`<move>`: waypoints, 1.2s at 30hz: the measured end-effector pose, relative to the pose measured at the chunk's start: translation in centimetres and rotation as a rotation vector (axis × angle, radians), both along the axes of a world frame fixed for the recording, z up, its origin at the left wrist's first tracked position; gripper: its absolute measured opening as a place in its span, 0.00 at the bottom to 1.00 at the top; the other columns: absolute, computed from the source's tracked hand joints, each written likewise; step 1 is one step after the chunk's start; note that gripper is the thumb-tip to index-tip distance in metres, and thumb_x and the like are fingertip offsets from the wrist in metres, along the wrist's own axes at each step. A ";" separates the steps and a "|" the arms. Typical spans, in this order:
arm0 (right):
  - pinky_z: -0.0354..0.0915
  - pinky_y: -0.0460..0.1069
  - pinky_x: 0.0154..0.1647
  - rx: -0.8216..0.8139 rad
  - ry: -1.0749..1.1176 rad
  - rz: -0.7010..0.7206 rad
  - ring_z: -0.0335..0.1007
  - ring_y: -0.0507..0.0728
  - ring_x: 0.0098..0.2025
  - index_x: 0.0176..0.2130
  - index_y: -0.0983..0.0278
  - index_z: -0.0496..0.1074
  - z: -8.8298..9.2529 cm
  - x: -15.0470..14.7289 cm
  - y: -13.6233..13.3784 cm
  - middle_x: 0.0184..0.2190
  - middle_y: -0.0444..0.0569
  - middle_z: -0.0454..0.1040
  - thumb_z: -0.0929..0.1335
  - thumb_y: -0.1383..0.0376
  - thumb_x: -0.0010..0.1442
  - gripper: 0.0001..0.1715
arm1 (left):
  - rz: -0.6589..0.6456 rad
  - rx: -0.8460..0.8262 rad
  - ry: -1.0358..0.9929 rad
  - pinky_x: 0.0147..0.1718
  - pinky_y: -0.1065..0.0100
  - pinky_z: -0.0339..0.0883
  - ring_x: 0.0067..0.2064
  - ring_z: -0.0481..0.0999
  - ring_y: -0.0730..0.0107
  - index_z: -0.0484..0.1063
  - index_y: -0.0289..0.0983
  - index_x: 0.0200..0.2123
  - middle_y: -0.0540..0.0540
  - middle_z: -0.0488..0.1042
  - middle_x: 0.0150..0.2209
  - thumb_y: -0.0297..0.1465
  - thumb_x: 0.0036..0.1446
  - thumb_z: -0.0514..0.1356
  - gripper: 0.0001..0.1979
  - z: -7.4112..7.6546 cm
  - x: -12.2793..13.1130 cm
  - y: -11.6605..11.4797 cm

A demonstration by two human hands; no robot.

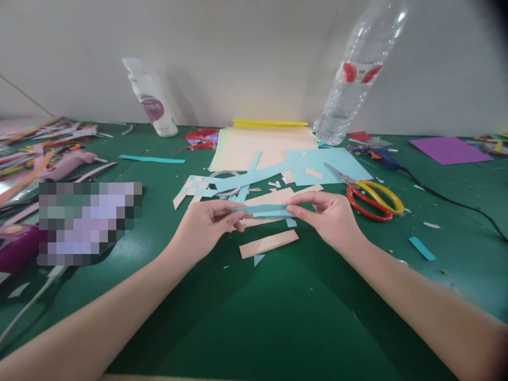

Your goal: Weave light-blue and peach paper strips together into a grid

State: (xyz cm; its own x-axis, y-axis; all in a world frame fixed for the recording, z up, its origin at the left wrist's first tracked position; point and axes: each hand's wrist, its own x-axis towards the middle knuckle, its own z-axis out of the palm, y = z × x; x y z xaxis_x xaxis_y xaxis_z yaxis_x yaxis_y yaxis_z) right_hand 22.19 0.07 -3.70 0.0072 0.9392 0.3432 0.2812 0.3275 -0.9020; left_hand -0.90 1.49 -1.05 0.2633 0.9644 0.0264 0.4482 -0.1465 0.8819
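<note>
Over the green worktop [262, 323], left hand [214, 219] and right hand [327, 211] pinched opposite ends of a blue paper strip [270, 210], seemingly mid-fold, the next move likely calling for even pressing.

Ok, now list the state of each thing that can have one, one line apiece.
Blue strip: held at both ends, apparently creased lengthwise.
Left hand: pinching one end.
Right hand: pinching the other.
Woven piece: partly woven, ends loose.
Scissors: lying down, blades nearly or fully shut.
Clear bottle: standing, seemingly little liquid inside.
White bottle: standing, contents hidden.
Pixelated device: cable attached.
Purple paper: flat.
</note>
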 end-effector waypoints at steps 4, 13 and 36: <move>0.71 0.55 0.43 -0.034 0.029 0.003 0.75 0.57 0.38 0.34 0.60 0.77 0.0 0.0 0.1 0.33 0.46 0.79 0.73 0.59 0.47 0.11 | 0.005 0.010 0.009 0.36 0.67 0.72 0.29 0.77 0.69 0.77 0.38 0.35 0.49 0.78 0.24 0.36 0.53 0.61 0.10 0.1 0.0 -0.1; 0.72 0.53 0.43 -0.065 0.116 -0.001 0.76 0.55 0.37 0.36 0.61 0.75 0.1 -0.1 0.0 0.33 0.46 0.79 0.74 0.61 0.46 0.14 | 0.016 -0.016 0.020 0.35 0.68 0.72 0.28 0.75 0.71 0.77 0.37 0.35 0.49 0.76 0.22 0.38 0.53 0.61 0.12 0.1 -0.1 0.0; 0.72 0.51 0.39 0.066 0.013 -0.095 0.74 0.55 0.34 0.32 0.61 0.74 0.6 -0.2 -0.3 0.30 0.45 0.77 0.72 0.61 0.50 0.08 | 0.011 0.006 0.014 0.31 0.69 0.71 0.26 0.75 0.70 0.78 0.37 0.35 0.49 0.76 0.21 0.37 0.52 0.61 0.11 0.0 -0.1 0.1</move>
